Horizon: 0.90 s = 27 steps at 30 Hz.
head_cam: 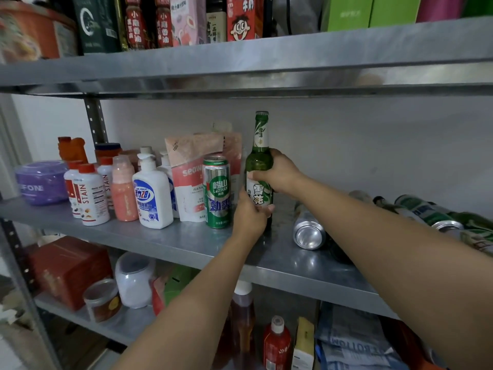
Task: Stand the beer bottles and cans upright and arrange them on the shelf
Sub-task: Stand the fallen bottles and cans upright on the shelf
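Grey metal shelving fills our view, and the middle shelf point(170, 244) carries everything that matters to us. Near its middle, just right of an upright green can point(216, 192), we hold a green glass beer bottle point(260, 156) upright with its cap on. Our right hand point(280, 174) wraps the bottle's shoulder at the top of the label, fingers curled round the glass. Our left hand point(249, 214) curls round the lower body, thumb across the label. That hand hides the base, so we cannot tell whether the bottle sits on the shelf or hangs just above it.

If full, the bottle is probably heavy for its size; it is stiff, smooth and breakable. Glass on a metal shelf calls for a soft landing, and the tall narrow shape could tip easily against the can beside it. The wide body is the right place to hold it, as we do, not the thin neck.

Toward the right end of the shelf a silver can point(309, 231) lies on its side, its bottom facing us. Beyond it more bottles and cans point(426, 209) lie tumbled at the right edge. The cans look light and thin-walled, easy to dent and liable to roll, so we would take each round the middle. Left of the green can stand a pink pouch point(190, 180) and a white pump bottle point(152, 193).
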Available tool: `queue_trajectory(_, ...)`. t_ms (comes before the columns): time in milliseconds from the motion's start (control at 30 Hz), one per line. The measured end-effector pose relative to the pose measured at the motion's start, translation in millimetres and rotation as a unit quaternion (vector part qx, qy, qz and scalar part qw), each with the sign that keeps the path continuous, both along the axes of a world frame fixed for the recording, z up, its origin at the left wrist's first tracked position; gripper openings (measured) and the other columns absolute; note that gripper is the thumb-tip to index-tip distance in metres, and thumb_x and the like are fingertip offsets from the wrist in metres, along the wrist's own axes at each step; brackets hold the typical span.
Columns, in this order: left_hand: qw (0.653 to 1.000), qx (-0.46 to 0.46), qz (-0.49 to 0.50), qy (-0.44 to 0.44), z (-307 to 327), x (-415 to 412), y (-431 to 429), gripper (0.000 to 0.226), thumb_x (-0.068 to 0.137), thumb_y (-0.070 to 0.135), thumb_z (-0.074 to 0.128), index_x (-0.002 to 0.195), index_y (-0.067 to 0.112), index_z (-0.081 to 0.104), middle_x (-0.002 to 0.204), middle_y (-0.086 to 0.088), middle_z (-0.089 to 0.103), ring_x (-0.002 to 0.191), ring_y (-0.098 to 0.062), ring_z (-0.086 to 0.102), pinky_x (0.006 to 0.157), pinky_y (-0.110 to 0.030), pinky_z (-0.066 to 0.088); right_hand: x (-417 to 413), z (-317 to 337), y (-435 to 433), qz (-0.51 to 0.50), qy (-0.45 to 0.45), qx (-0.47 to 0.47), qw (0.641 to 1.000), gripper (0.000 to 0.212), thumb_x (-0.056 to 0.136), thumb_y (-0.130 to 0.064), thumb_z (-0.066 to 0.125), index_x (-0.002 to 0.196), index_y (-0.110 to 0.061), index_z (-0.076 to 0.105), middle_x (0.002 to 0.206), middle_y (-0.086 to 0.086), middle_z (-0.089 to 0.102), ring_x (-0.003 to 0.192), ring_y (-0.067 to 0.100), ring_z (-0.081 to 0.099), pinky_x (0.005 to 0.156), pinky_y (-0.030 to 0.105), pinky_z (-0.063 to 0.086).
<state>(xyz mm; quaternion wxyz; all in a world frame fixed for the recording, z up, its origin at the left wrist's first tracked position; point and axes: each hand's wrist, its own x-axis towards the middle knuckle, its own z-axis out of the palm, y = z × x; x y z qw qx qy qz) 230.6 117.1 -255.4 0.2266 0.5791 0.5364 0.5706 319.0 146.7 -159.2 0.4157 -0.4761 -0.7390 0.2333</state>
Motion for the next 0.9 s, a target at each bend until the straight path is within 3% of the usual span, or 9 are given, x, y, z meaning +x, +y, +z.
queue_trajectory(67, 1.000, -0.012, 0.022, 0.014, 7, 0, -4, 0.060, 0.080, 0.012, 0.075, 0.129, 0.004, 0.042, 0.113, -0.008, 0.061, 0.091, -0.015, 0.059, 0.079, -0.026, 0.044, -2, 1, -3, 0.002, 0.002, -0.006, 1.000, 0.071, 0.075, -0.022, 0.079, 0.136, -0.012, 0.043, 0.121, 0.006, 0.062, 0.110, 0.023, 0.059, 0.092, 0.033, 0.049)
queue_trajectory(200, 0.995, -0.030, 0.089, 0.013, 11, 2, -15, 0.045, 0.080, 0.009, 0.072, 0.121, 0.004, 0.052, 0.115, -0.012, 0.064, 0.100, -0.025, 0.062, 0.080, -0.030, 0.049, -2, 4, -13, 0.012, 0.002, -0.023, 1.000, 0.075, 0.077, -0.018, 0.078, 0.140, -0.010, 0.039, 0.123, 0.006, 0.060, 0.114, 0.023, 0.057, 0.094, 0.033, 0.048)
queue_trajectory(333, 0.989, 0.012, 0.137, -0.057, 13, 14, -35, 0.046, 0.079, 0.010, 0.070, 0.122, 0.017, 0.054, 0.118, -0.001, 0.061, 0.106, -0.018, 0.059, 0.092, -0.037, 0.051, 16, 17, -25, 0.006, 0.033, -0.063, 0.997, 0.078, 0.084, -0.025, 0.074, 0.147, -0.012, 0.031, 0.134, 0.007, 0.051, 0.121, 0.023, 0.051, 0.092, 0.033, 0.046)
queue_trajectory(400, 0.989, 0.022, 0.082, -0.119, 21, 26, -44, 0.041, 0.080, 0.006, 0.065, 0.116, 0.021, 0.055, 0.112, 0.003, 0.062, 0.102, -0.015, 0.060, 0.092, -0.035, 0.051, 35, 28, -31, -0.002, 0.053, -0.092, 0.994, 0.074, 0.085, -0.032, 0.073, 0.146, -0.017, 0.034, 0.141, 0.011, 0.047, 0.124, 0.029, 0.050, 0.094, 0.041, 0.048)
queue_trajectory(500, 0.986, 0.010, -0.049, -0.158, 45, 48, -48, 0.029, 0.085, -0.004, 0.056, 0.103, 0.018, 0.058, 0.097, 0.002, 0.065, 0.096, -0.014, 0.062, 0.090, -0.028, 0.050, 69, 45, -39, -0.012, 0.075, -0.122, 0.990, 0.068, 0.086, -0.034, 0.071, 0.143, -0.013, 0.039, 0.132, 0.013, 0.053, 0.118, 0.029, 0.055, 0.094, 0.044, 0.050)
queue_trajectory(667, 0.996, -0.010, -0.051, -0.073, 80, 70, -13, 0.022, 0.082, 0.005, 0.062, 0.099, 0.019, 0.064, 0.103, -0.004, 0.066, 0.100, -0.024, 0.062, 0.091, -0.033, 0.052, 120, 54, -31, -0.054, 0.111, -0.137, 0.983, 0.047, 0.090, -0.029, 0.068, 0.128, -0.004, 0.056, 0.111, 0.015, 0.063, 0.102, 0.028, 0.063, 0.079, 0.040, 0.054)
queue_trajectory(733, 0.998, -0.044, -0.033, -0.015, 87, 78, 8, 0.027, 0.082, 0.010, 0.065, 0.108, 0.014, 0.065, 0.113, -0.009, 0.064, 0.106, -0.027, 0.061, 0.094, -0.034, 0.051, 131, 51, -22, -0.066, 0.118, -0.147, 0.980, 0.042, 0.091, -0.029, 0.066, 0.125, -0.005, 0.057, 0.114, 0.016, 0.064, 0.102, 0.029, 0.063, 0.083, 0.042, 0.055)
queue_trajectory(800, 0.992, -0.091, -0.024, 0.086, 95, 86, 31, 0.015, 0.086, 0.016, 0.064, 0.101, 0.014, 0.065, 0.120, -0.008, 0.062, 0.111, -0.026, 0.059, 0.088, -0.026, 0.049, 136, 45, -13, -0.074, 0.099, -0.160, 0.979, 0.042, 0.092, -0.031, 0.065, 0.125, -0.006, 0.056, 0.116, 0.016, 0.063, 0.104, 0.029, 0.062, 0.088, 0.043, 0.054)
queue_trajectory(900, 0.973, -0.144, -0.017, 0.178, 104, 94, 64, 0.014, 0.093, 0.027, 0.057, 0.084, 0.017, 0.057, 0.103, -0.005, 0.061, 0.082, -0.018, 0.061, 0.065, -0.019, 0.043, 138, 34, 6, -0.089, 0.056, -0.187, 0.977, 0.041, 0.092, -0.034, 0.064, 0.122, -0.007, 0.054, 0.114, 0.016, 0.062, 0.103, 0.029, 0.061, 0.088, 0.043, 0.053)
